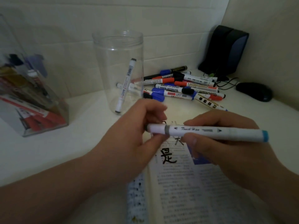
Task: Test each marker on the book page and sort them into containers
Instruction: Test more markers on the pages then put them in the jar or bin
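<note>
Left hand [129, 135] pinches the cap [156, 128] of a marker [210, 132]. Right hand [234, 152] grips its body, just above the book [186, 183], likely to pull the cap and test it. Jar [118, 46] waits behind the book.

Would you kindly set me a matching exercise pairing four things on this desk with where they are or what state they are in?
Things:
1. round jar
2. rectangular container
3. blue-ended marker
4. mouse

Places or states:
A. gripped by the left hand and right hand above the book
B. far right, near the black speaker
C. a white marker leans inside
D. crowded with markers

Pairs: 1-C, 2-D, 3-A, 4-B.
</note>
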Motion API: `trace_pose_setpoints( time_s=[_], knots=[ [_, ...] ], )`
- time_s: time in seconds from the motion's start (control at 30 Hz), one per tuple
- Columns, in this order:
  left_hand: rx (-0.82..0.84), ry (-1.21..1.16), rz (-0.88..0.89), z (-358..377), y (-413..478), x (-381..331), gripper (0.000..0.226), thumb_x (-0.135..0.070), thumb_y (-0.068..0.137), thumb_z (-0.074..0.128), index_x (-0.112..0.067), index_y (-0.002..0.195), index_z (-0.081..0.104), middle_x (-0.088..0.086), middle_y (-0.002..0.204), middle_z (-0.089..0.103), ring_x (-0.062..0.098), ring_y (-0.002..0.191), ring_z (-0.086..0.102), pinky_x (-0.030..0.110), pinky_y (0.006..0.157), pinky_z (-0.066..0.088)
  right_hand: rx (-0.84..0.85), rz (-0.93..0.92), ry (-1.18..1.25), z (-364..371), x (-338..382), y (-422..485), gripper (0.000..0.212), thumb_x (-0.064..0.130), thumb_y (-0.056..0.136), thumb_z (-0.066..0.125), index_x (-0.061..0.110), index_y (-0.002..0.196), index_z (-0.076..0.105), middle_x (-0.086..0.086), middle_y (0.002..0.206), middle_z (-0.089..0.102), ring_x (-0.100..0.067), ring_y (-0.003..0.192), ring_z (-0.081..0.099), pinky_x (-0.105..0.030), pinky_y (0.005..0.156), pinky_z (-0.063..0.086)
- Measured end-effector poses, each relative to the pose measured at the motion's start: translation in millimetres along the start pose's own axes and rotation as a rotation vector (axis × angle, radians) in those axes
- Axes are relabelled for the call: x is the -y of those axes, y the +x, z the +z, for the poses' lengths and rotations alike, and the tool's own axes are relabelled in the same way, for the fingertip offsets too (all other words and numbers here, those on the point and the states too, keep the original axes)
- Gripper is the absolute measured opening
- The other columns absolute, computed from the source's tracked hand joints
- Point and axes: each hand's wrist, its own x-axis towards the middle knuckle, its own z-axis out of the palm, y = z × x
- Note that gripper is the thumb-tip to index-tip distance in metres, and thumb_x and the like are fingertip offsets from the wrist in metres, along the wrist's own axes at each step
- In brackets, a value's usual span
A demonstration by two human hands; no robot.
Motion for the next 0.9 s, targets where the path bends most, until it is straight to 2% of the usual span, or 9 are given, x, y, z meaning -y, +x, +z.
trace_pose_setpoints(
  time_s=[0.07,0.13,0.23,0.37,0.57,0.7,0.8,0.9],
  knots=[
    [0.006,0.049,-0.036,-8.7,-6.3,11.8,0.016,-0.036,0.085,0.072,-0.037,0.099,0.064,-0.012,0.086,0.070,0.012,0.081,0.069,0.031,0.072,0.057,-0.061,-0.027,0.059,-4.6,18.6,1.0,0.024,0.039,0.067,0.074,0.023,0.085,0.074,0.004,0.063,0.071,-0.006,0.049,0.064,-0.011,0.043,0.045],
    [0.036,0.171,0.071,-14.3,-1.6,13.3,0.017,-0.045,0.088,0.066,-0.034,0.099,0.071,-0.014,0.080,0.070,0.008,0.076,0.068,0.025,0.066,0.053,-0.077,-0.031,0.182,-3.1,11.4,7.5,0.030,0.045,0.070,0.081,0.020,0.086,0.076,-0.005,0.065,0.071,-0.011,0.051,0.062,-0.015,0.044,0.044],
    [0.089,0.321,0.192,-13.5,1.7,9.4,0.024,-0.044,0.096,0.054,-0.028,0.103,0.071,-0.014,0.083,0.065,0.001,0.077,0.060,0.015,0.066,0.044,-0.054,0.045,0.262,-6.2,-2.8,8.3,0.031,0.048,0.065,0.078,0.025,0.086,0.077,-0.013,0.068,0.071,-0.030,0.056,0.057,-0.026,0.045,0.045],
    [0.086,0.345,0.223,-12.8,-0.9,7.5,0.020,-0.040,0.096,0.056,-0.026,0.101,0.069,-0.014,0.082,0.063,0.000,0.075,0.056,0.009,0.067,0.040,-0.006,0.053,0.358,-5.4,-3.0,8.7,0.028,0.041,0.068,0.077,0.019,0.087,0.077,-0.017,0.070,0.071,-0.041,0.058,0.054,-0.030,0.045,0.045],
    [-0.023,0.309,0.264,-13.1,-3.2,3.1,0.021,-0.034,0.094,0.062,-0.018,0.100,0.074,-0.013,0.080,0.067,-0.001,0.073,0.058,0.006,0.069,0.038,0.010,-0.002,0.514,3.9,5.5,11.8,0.020,0.032,0.074,0.079,0.014,0.083,0.078,-0.016,0.072,0.071,-0.025,0.057,0.064,-0.027,0.049,0.051],
    [-0.029,0.341,0.322,-14.3,-7.4,-1.6,0.021,-0.032,0.095,0.059,-0.016,0.097,0.073,-0.007,0.077,0.065,0.004,0.069,0.055,0.010,0.066,0.038,0.011,-0.001,0.606,10.1,12.2,8.6,0.011,0.022,0.076,0.073,0.012,0.079,0.077,-0.017,0.068,0.069,-0.024,0.054,0.064,-0.025,0.047,0.051],
    [-0.002,0.421,0.352,-13.4,-6.8,2.4,0.025,-0.033,0.098,0.053,-0.016,0.089,0.068,-0.011,0.071,0.056,0.003,0.064,0.044,0.007,0.065,0.033,-0.039,0.052,0.577,15.0,13.7,10.2,0.016,0.026,0.079,0.075,0.011,0.075,0.076,-0.016,0.065,0.067,-0.023,0.050,0.061,-0.025,0.044,0.048],
    [-0.008,0.535,0.309,-11.5,-0.6,11.2,0.033,-0.042,0.101,0.045,-0.021,0.083,0.062,-0.014,0.068,0.047,0.001,0.064,0.035,0.012,0.060,0.028,-0.132,0.141,0.479,21.8,14.7,16.0,0.022,0.035,0.074,0.071,0.013,0.073,0.076,-0.015,0.063,0.067,-0.022,0.047,0.057,-0.025,0.042,0.045]
  ],
)
